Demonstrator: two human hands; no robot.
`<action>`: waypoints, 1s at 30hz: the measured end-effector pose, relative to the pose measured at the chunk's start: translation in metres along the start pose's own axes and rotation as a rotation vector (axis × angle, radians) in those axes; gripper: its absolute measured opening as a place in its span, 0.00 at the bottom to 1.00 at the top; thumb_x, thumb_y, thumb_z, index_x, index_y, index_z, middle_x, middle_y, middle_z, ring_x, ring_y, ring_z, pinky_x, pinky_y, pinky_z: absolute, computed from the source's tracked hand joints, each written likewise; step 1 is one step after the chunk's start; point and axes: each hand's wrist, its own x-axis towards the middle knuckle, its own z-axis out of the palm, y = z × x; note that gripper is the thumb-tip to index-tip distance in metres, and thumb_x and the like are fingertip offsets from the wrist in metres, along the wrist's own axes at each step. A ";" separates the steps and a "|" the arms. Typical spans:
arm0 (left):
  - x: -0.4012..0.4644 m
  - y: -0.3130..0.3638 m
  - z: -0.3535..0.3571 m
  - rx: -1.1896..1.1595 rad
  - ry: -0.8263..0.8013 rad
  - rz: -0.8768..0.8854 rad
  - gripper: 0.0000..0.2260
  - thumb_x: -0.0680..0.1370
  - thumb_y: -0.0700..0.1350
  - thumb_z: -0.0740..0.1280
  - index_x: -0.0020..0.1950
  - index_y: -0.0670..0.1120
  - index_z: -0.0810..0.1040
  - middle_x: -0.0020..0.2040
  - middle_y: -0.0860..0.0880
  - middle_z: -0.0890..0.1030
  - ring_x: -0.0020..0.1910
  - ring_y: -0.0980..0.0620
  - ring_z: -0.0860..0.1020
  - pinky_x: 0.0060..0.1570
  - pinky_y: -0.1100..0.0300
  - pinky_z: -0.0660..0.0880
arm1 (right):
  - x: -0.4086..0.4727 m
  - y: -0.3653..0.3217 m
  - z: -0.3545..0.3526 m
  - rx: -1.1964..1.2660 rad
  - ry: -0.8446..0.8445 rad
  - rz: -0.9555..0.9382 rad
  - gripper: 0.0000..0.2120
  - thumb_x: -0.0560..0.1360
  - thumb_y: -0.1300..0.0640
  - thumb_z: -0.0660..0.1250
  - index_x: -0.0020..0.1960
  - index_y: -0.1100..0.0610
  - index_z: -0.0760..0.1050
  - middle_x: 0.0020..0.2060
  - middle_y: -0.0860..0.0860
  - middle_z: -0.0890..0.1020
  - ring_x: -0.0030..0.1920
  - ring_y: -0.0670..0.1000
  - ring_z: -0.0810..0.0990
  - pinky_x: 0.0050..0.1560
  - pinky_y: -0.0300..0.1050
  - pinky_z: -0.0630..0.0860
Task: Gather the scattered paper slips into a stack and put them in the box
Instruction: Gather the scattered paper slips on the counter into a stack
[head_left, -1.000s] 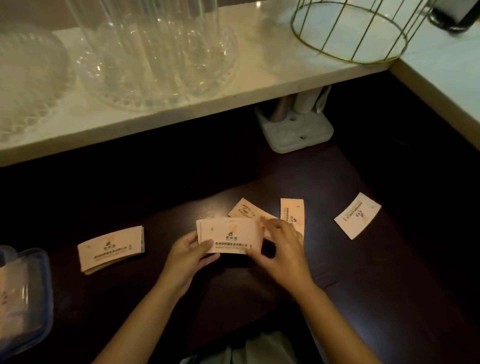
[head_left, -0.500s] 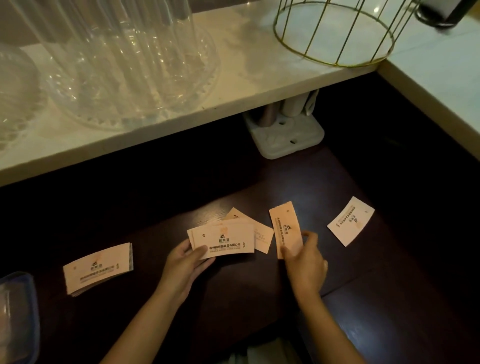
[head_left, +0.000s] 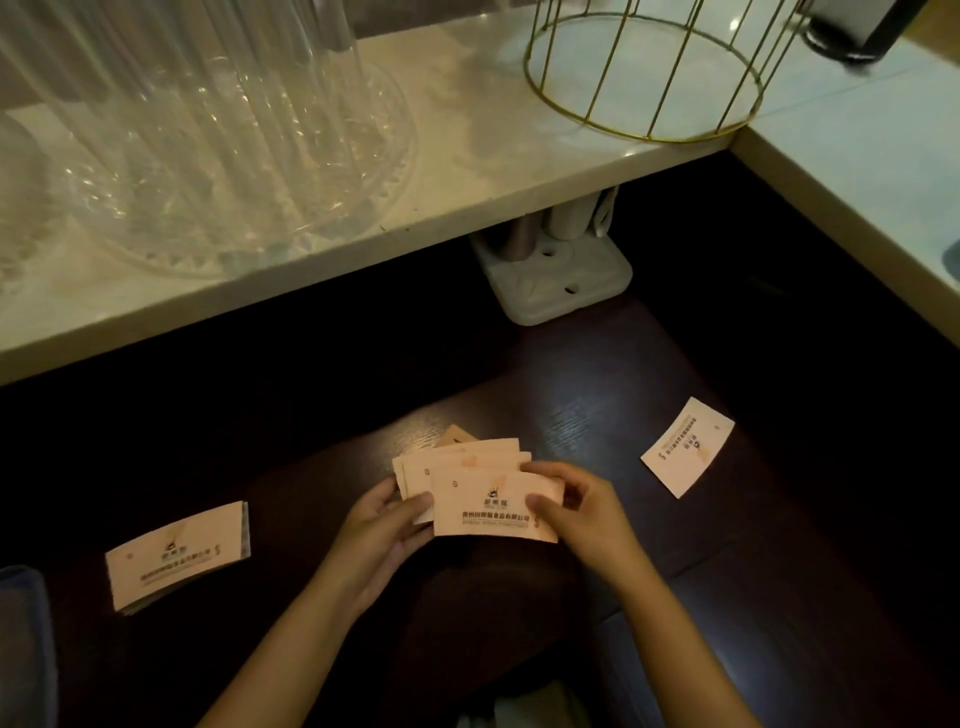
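Both hands hold a loose fan of pale paper slips (head_left: 483, 499) just above the dark table. My left hand (head_left: 382, 525) grips its left edge and my right hand (head_left: 576, 504) grips the right end of the top slip. One slip corner (head_left: 457, 434) pokes out behind the fan. A single slip (head_left: 687, 447) lies flat to the right, apart from my hands. A neat stack of slips (head_left: 179, 556) rests on the table to the left. The blue-rimmed box (head_left: 23, 644) shows only partly at the left edge.
A pale counter shelf (head_left: 467, 171) overhangs the back of the dark table, carrying clear glassware (head_left: 208, 135) and a gold wire basket (head_left: 649, 67). A white holder (head_left: 556, 280) stands under the shelf. Another pale counter (head_left: 857, 171) runs along the right.
My right hand picked up the upright slip lying right of the fan and brought it left onto the held slips. Only the far-right single slip is left lying loose.
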 end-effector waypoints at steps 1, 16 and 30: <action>0.000 0.000 0.002 0.029 -0.009 0.006 0.12 0.73 0.35 0.65 0.54 0.47 0.76 0.45 0.48 0.86 0.47 0.50 0.83 0.37 0.61 0.80 | 0.001 0.001 0.005 -0.043 0.028 0.002 0.18 0.69 0.68 0.70 0.50 0.47 0.77 0.48 0.56 0.81 0.44 0.50 0.81 0.42 0.42 0.81; -0.004 0.011 -0.062 -0.155 0.408 0.136 0.13 0.75 0.34 0.62 0.58 0.44 0.74 0.50 0.46 0.80 0.51 0.49 0.78 0.44 0.56 0.76 | 0.026 0.034 0.029 -0.950 0.214 -0.084 0.29 0.65 0.44 0.73 0.61 0.54 0.70 0.60 0.53 0.71 0.62 0.54 0.65 0.59 0.50 0.68; -0.008 0.017 -0.045 -0.151 0.193 -0.105 0.09 0.73 0.34 0.64 0.51 0.44 0.77 0.42 0.43 0.85 0.44 0.47 0.82 0.37 0.55 0.79 | 0.005 0.004 0.009 -0.536 0.209 -0.783 0.06 0.69 0.68 0.66 0.44 0.60 0.78 0.40 0.53 0.82 0.44 0.47 0.77 0.49 0.32 0.72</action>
